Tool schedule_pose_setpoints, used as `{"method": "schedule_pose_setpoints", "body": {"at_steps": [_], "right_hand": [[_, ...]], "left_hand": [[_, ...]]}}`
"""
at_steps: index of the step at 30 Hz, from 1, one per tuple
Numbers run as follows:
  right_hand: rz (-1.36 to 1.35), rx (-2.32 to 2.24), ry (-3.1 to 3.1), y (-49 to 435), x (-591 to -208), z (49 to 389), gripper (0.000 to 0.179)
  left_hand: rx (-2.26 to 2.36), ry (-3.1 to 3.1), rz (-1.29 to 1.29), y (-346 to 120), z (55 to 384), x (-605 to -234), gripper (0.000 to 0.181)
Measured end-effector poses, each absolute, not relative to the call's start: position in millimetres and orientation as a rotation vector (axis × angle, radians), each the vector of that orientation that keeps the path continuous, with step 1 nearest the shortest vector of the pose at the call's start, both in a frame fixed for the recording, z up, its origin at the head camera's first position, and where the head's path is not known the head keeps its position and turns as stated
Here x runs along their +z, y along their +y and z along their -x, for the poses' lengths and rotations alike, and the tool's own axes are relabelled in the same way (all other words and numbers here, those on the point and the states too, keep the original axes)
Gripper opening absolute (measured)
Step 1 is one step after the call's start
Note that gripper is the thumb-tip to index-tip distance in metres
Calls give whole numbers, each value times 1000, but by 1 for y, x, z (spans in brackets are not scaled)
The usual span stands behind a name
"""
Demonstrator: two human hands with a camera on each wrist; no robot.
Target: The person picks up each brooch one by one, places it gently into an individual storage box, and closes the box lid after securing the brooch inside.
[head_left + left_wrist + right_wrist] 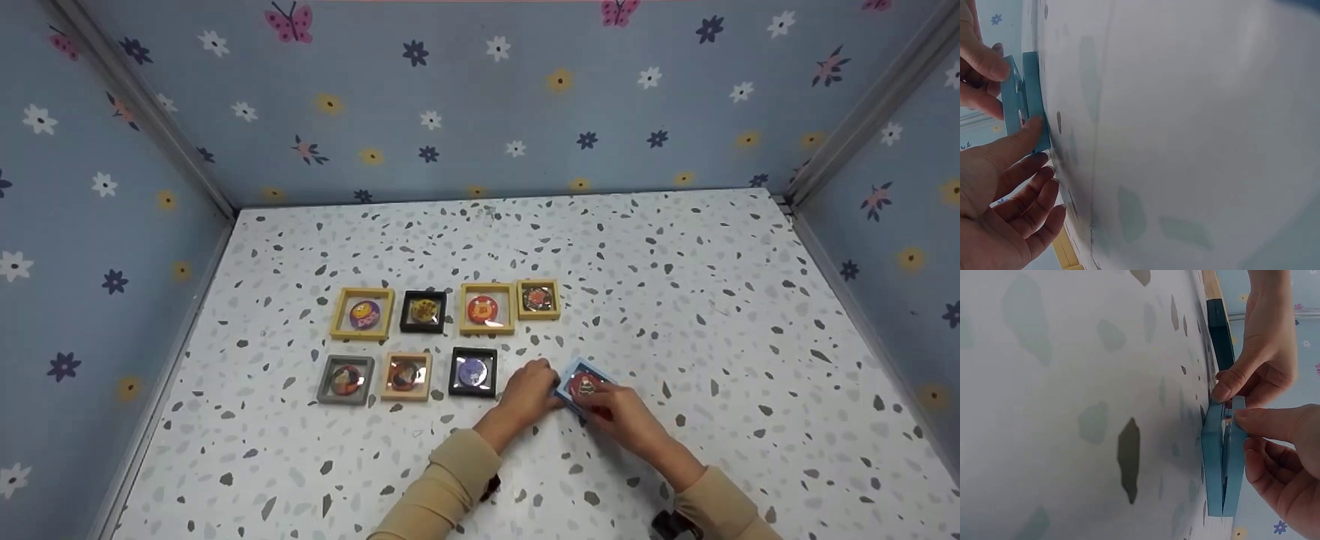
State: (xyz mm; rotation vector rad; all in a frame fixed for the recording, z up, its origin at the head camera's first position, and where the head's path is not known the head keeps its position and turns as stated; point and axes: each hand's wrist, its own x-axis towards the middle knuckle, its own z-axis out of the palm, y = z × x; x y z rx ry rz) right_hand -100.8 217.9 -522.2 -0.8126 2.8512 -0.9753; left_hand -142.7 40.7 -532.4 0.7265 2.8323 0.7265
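Note:
In the head view a light blue square display frame [598,370] with a round red badge [583,385] inside stands close over the table, right of the other frames. Its two halves are slightly apart along one side, the lower half [1214,464] near the tabletop and the upper half [1235,467] tilted above it. My left hand [529,394] holds the lower half at its left corner, thumb on its edge. With thumb and curled fingers, my right hand [625,421] pinches the upper half from the near right side.
Left of my hands, a near row has grey [324,384], peach [385,375] and black [474,391] frames. Behind it stands a row of yellow [336,315] and black [405,311] frames, each with a round badge. Flowered panels [480,112] enclose the speckled table [712,315].

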Motion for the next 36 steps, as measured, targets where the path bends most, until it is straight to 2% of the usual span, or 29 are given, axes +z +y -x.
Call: {"method": "schedule_pose_setpoints", "body": {"at_steps": [11, 23, 32, 36], "right_hand": [[913, -914, 2867, 214, -525, 103, 17], [919, -902, 2841, 216, -527, 105, 20], [948, -872, 2818, 213, -524, 116, 21], [943, -878, 2778, 209, -524, 122, 20]], "left_hand": [[740, 2828, -740, 40, 143, -533, 22], [724, 2798, -732, 39, 143, -530, 22], [653, 2873, -797, 17, 137, -520, 33], [719, 2894, -795, 5, 135, -513, 32]]}}
